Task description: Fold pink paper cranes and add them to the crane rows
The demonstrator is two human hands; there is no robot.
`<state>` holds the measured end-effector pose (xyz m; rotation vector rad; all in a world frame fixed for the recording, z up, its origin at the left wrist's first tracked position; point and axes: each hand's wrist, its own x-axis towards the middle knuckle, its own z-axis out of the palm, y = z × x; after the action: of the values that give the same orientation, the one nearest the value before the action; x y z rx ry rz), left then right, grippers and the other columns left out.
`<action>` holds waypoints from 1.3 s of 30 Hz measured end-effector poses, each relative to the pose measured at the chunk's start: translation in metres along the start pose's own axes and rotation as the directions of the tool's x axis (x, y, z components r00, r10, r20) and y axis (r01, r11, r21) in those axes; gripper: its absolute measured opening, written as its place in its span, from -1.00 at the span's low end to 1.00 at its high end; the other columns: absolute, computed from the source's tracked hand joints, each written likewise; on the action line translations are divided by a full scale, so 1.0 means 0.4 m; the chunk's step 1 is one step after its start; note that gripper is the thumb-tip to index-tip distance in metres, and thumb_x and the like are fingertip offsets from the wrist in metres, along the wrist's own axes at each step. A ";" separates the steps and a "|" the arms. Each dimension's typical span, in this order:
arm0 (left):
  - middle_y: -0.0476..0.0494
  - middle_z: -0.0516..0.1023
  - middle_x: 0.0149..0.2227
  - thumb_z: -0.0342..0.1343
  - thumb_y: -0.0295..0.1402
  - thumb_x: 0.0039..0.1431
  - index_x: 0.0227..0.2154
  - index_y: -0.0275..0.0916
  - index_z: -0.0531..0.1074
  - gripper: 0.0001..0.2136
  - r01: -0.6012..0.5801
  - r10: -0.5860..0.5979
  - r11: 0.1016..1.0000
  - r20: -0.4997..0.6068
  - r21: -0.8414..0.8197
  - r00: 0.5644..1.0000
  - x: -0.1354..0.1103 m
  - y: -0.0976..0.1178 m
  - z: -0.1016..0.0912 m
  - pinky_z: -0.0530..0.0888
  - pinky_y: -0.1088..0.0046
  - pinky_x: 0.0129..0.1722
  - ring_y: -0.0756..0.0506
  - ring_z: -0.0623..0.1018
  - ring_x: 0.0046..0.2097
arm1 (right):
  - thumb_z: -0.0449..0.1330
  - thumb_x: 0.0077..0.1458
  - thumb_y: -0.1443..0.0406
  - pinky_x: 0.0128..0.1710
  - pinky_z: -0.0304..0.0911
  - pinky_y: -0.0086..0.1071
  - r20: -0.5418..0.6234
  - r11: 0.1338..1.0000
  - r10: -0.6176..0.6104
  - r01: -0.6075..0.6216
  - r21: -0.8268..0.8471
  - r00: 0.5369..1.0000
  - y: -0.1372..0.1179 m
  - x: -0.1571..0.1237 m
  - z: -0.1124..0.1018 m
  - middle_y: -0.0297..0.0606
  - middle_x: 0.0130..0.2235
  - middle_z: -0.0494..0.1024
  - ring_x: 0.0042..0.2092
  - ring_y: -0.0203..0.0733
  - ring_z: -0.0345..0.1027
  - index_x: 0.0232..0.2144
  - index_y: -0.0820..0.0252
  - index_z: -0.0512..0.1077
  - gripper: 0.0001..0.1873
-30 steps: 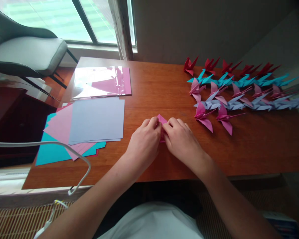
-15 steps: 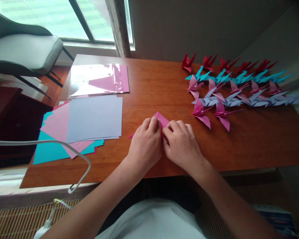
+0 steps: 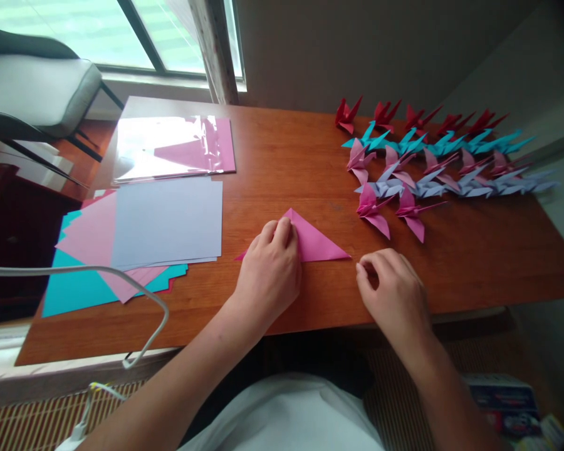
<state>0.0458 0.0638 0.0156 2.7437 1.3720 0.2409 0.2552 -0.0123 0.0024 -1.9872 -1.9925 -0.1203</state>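
A pink paper folded into a triangle (image 3: 316, 243) lies flat on the wooden table (image 3: 286, 156). My left hand (image 3: 269, 270) rests on its left half, with the fingers pressing down near the top corner. To the right of the triangle's tip, my right hand (image 3: 393, 294) sits on the table with its fingers curled in and nothing visible in them. It does not touch the paper.
A stack of lilac, pink and teal sheets (image 3: 136, 235) lies at the left. Behind it is a plastic-wrapped paper pack (image 3: 172, 147). Rows of red, teal, pink and lilac paper cranes (image 3: 427, 163) fill the right back. A white cable (image 3: 98, 275) hangs in the foreground. A grey chair (image 3: 32, 88) stands by the window.
My right hand has slid off the pink paper to the right along its lower edge. The flat triangle now shows. My left hand stays on it.
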 end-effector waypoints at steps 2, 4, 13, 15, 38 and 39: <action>-0.46 0.41 0.11 -0.02 -0.47 0.24 -0.01 -0.48 0.46 -0.68 0.010 -0.010 1.000 0.015 -0.007 1.000 -0.001 0.001 0.000 0.46 0.15 0.11 -0.34 0.37 0.12 | 0.12 0.24 0.41 -0.05 0.36 -0.16 -0.098 0.994 -0.047 0.057 0.092 0.994 -0.040 -0.005 0.001 -0.07 -0.17 0.53 -0.12 -0.03 0.42 -0.16 0.26 0.47 -0.84; -0.45 0.40 0.13 -0.03 -0.46 0.24 0.01 -0.47 0.45 -0.67 0.019 -0.019 1.000 0.028 -0.016 0.999 -0.001 0.001 0.001 0.46 0.15 0.11 -0.33 0.37 0.14 | 0.07 0.25 0.47 0.13 0.33 -0.11 -0.110 0.963 -0.163 0.182 0.199 0.980 -0.087 -0.012 0.012 -0.01 -0.01 0.54 0.06 -0.01 0.40 0.03 0.31 0.43 -0.67; -0.49 0.39 0.15 -0.03 -0.49 0.23 -0.02 -0.47 0.47 -0.68 -0.020 0.020 1.000 0.005 0.003 1.000 -0.001 -0.004 0.009 0.43 0.14 0.14 -0.34 0.36 0.16 | 0.02 0.34 0.33 0.34 0.10 0.08 0.101 0.972 -0.189 0.171 0.161 0.977 -0.135 -0.077 0.044 0.07 0.35 0.27 0.38 0.05 0.11 0.36 0.32 0.12 -0.41; -0.50 0.38 0.15 -0.04 -0.49 0.23 -0.01 -0.47 0.46 -0.68 -0.027 0.027 1.000 -0.009 0.001 1.000 -0.002 -0.005 0.009 0.43 0.12 0.14 -0.34 0.36 0.15 | 0.02 0.35 0.31 0.35 0.06 0.10 0.103 0.982 -0.156 0.143 0.126 0.982 -0.120 -0.084 0.036 0.06 0.34 0.28 0.38 0.05 0.12 0.36 0.32 0.12 -0.42; -0.47 0.41 0.13 -0.02 -0.40 0.27 -0.07 -0.40 0.48 -0.72 0.064 -0.063 0.995 0.011 -0.072 0.998 -0.004 0.020 0.011 0.45 0.13 0.09 -0.35 0.37 0.16 | -0.01 0.30 0.44 0.32 0.19 0.01 0.077 0.952 -0.243 0.222 0.212 0.967 -0.157 -0.026 0.057 0.00 0.28 0.39 0.33 0.02 0.22 0.30 0.30 0.25 -0.47; -0.47 0.40 0.14 0.00 -0.42 0.25 -0.06 -0.41 0.48 -0.72 0.063 -0.062 0.996 0.012 -0.070 0.998 -0.003 0.019 0.011 0.45 0.14 0.08 -0.34 0.37 0.15 | -0.01 0.31 0.43 0.32 0.19 0.02 0.073 0.953 -0.240 0.220 0.208 0.968 -0.156 -0.026 0.057 0.00 0.28 0.39 0.33 0.02 0.22 0.30 0.29 0.26 -0.47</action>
<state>0.0518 0.0585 0.0122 2.6374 1.4158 0.2670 0.1898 -0.0173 -0.0119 -1.6632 -2.1984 0.1208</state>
